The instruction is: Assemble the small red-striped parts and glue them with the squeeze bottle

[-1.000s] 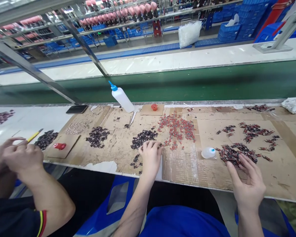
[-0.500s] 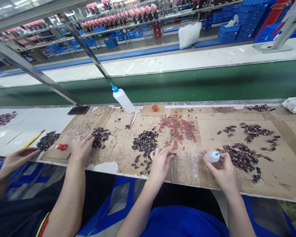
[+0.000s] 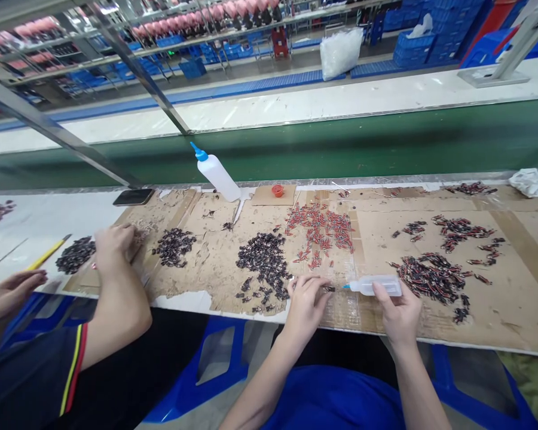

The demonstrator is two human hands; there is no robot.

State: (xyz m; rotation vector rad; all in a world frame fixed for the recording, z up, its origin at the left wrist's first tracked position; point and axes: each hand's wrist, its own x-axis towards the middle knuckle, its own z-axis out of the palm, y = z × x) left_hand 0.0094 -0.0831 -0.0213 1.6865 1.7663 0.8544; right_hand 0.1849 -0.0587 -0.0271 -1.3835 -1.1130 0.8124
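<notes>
In my right hand (image 3: 399,313) is a small clear squeeze bottle (image 3: 376,285), lying almost level, its blue tip pointing left. My left hand (image 3: 307,295) pinches a small dark part (image 3: 328,289) at its fingertips, a little left of the tip, with a gap between them. Just left of that hand spreads a pile of small black parts (image 3: 262,257). Beyond both hands lie scattered red parts (image 3: 320,227). To the right of the bottle is a heap of black-and-red parts (image 3: 433,278).
A co-worker's arm (image 3: 116,298) reaches over the left of the bench. A large white bottle (image 3: 219,178) with a blue nozzle leans near the back, beside a red cup (image 3: 277,190). A phone (image 3: 133,197) and a yellow cutter (image 3: 48,252) lie farther left.
My right hand has turned the squeeze bottle so its tip now faces left toward my left hand. The dark part shows more clearly in my left fingers. The co-worker's hand moved left.
</notes>
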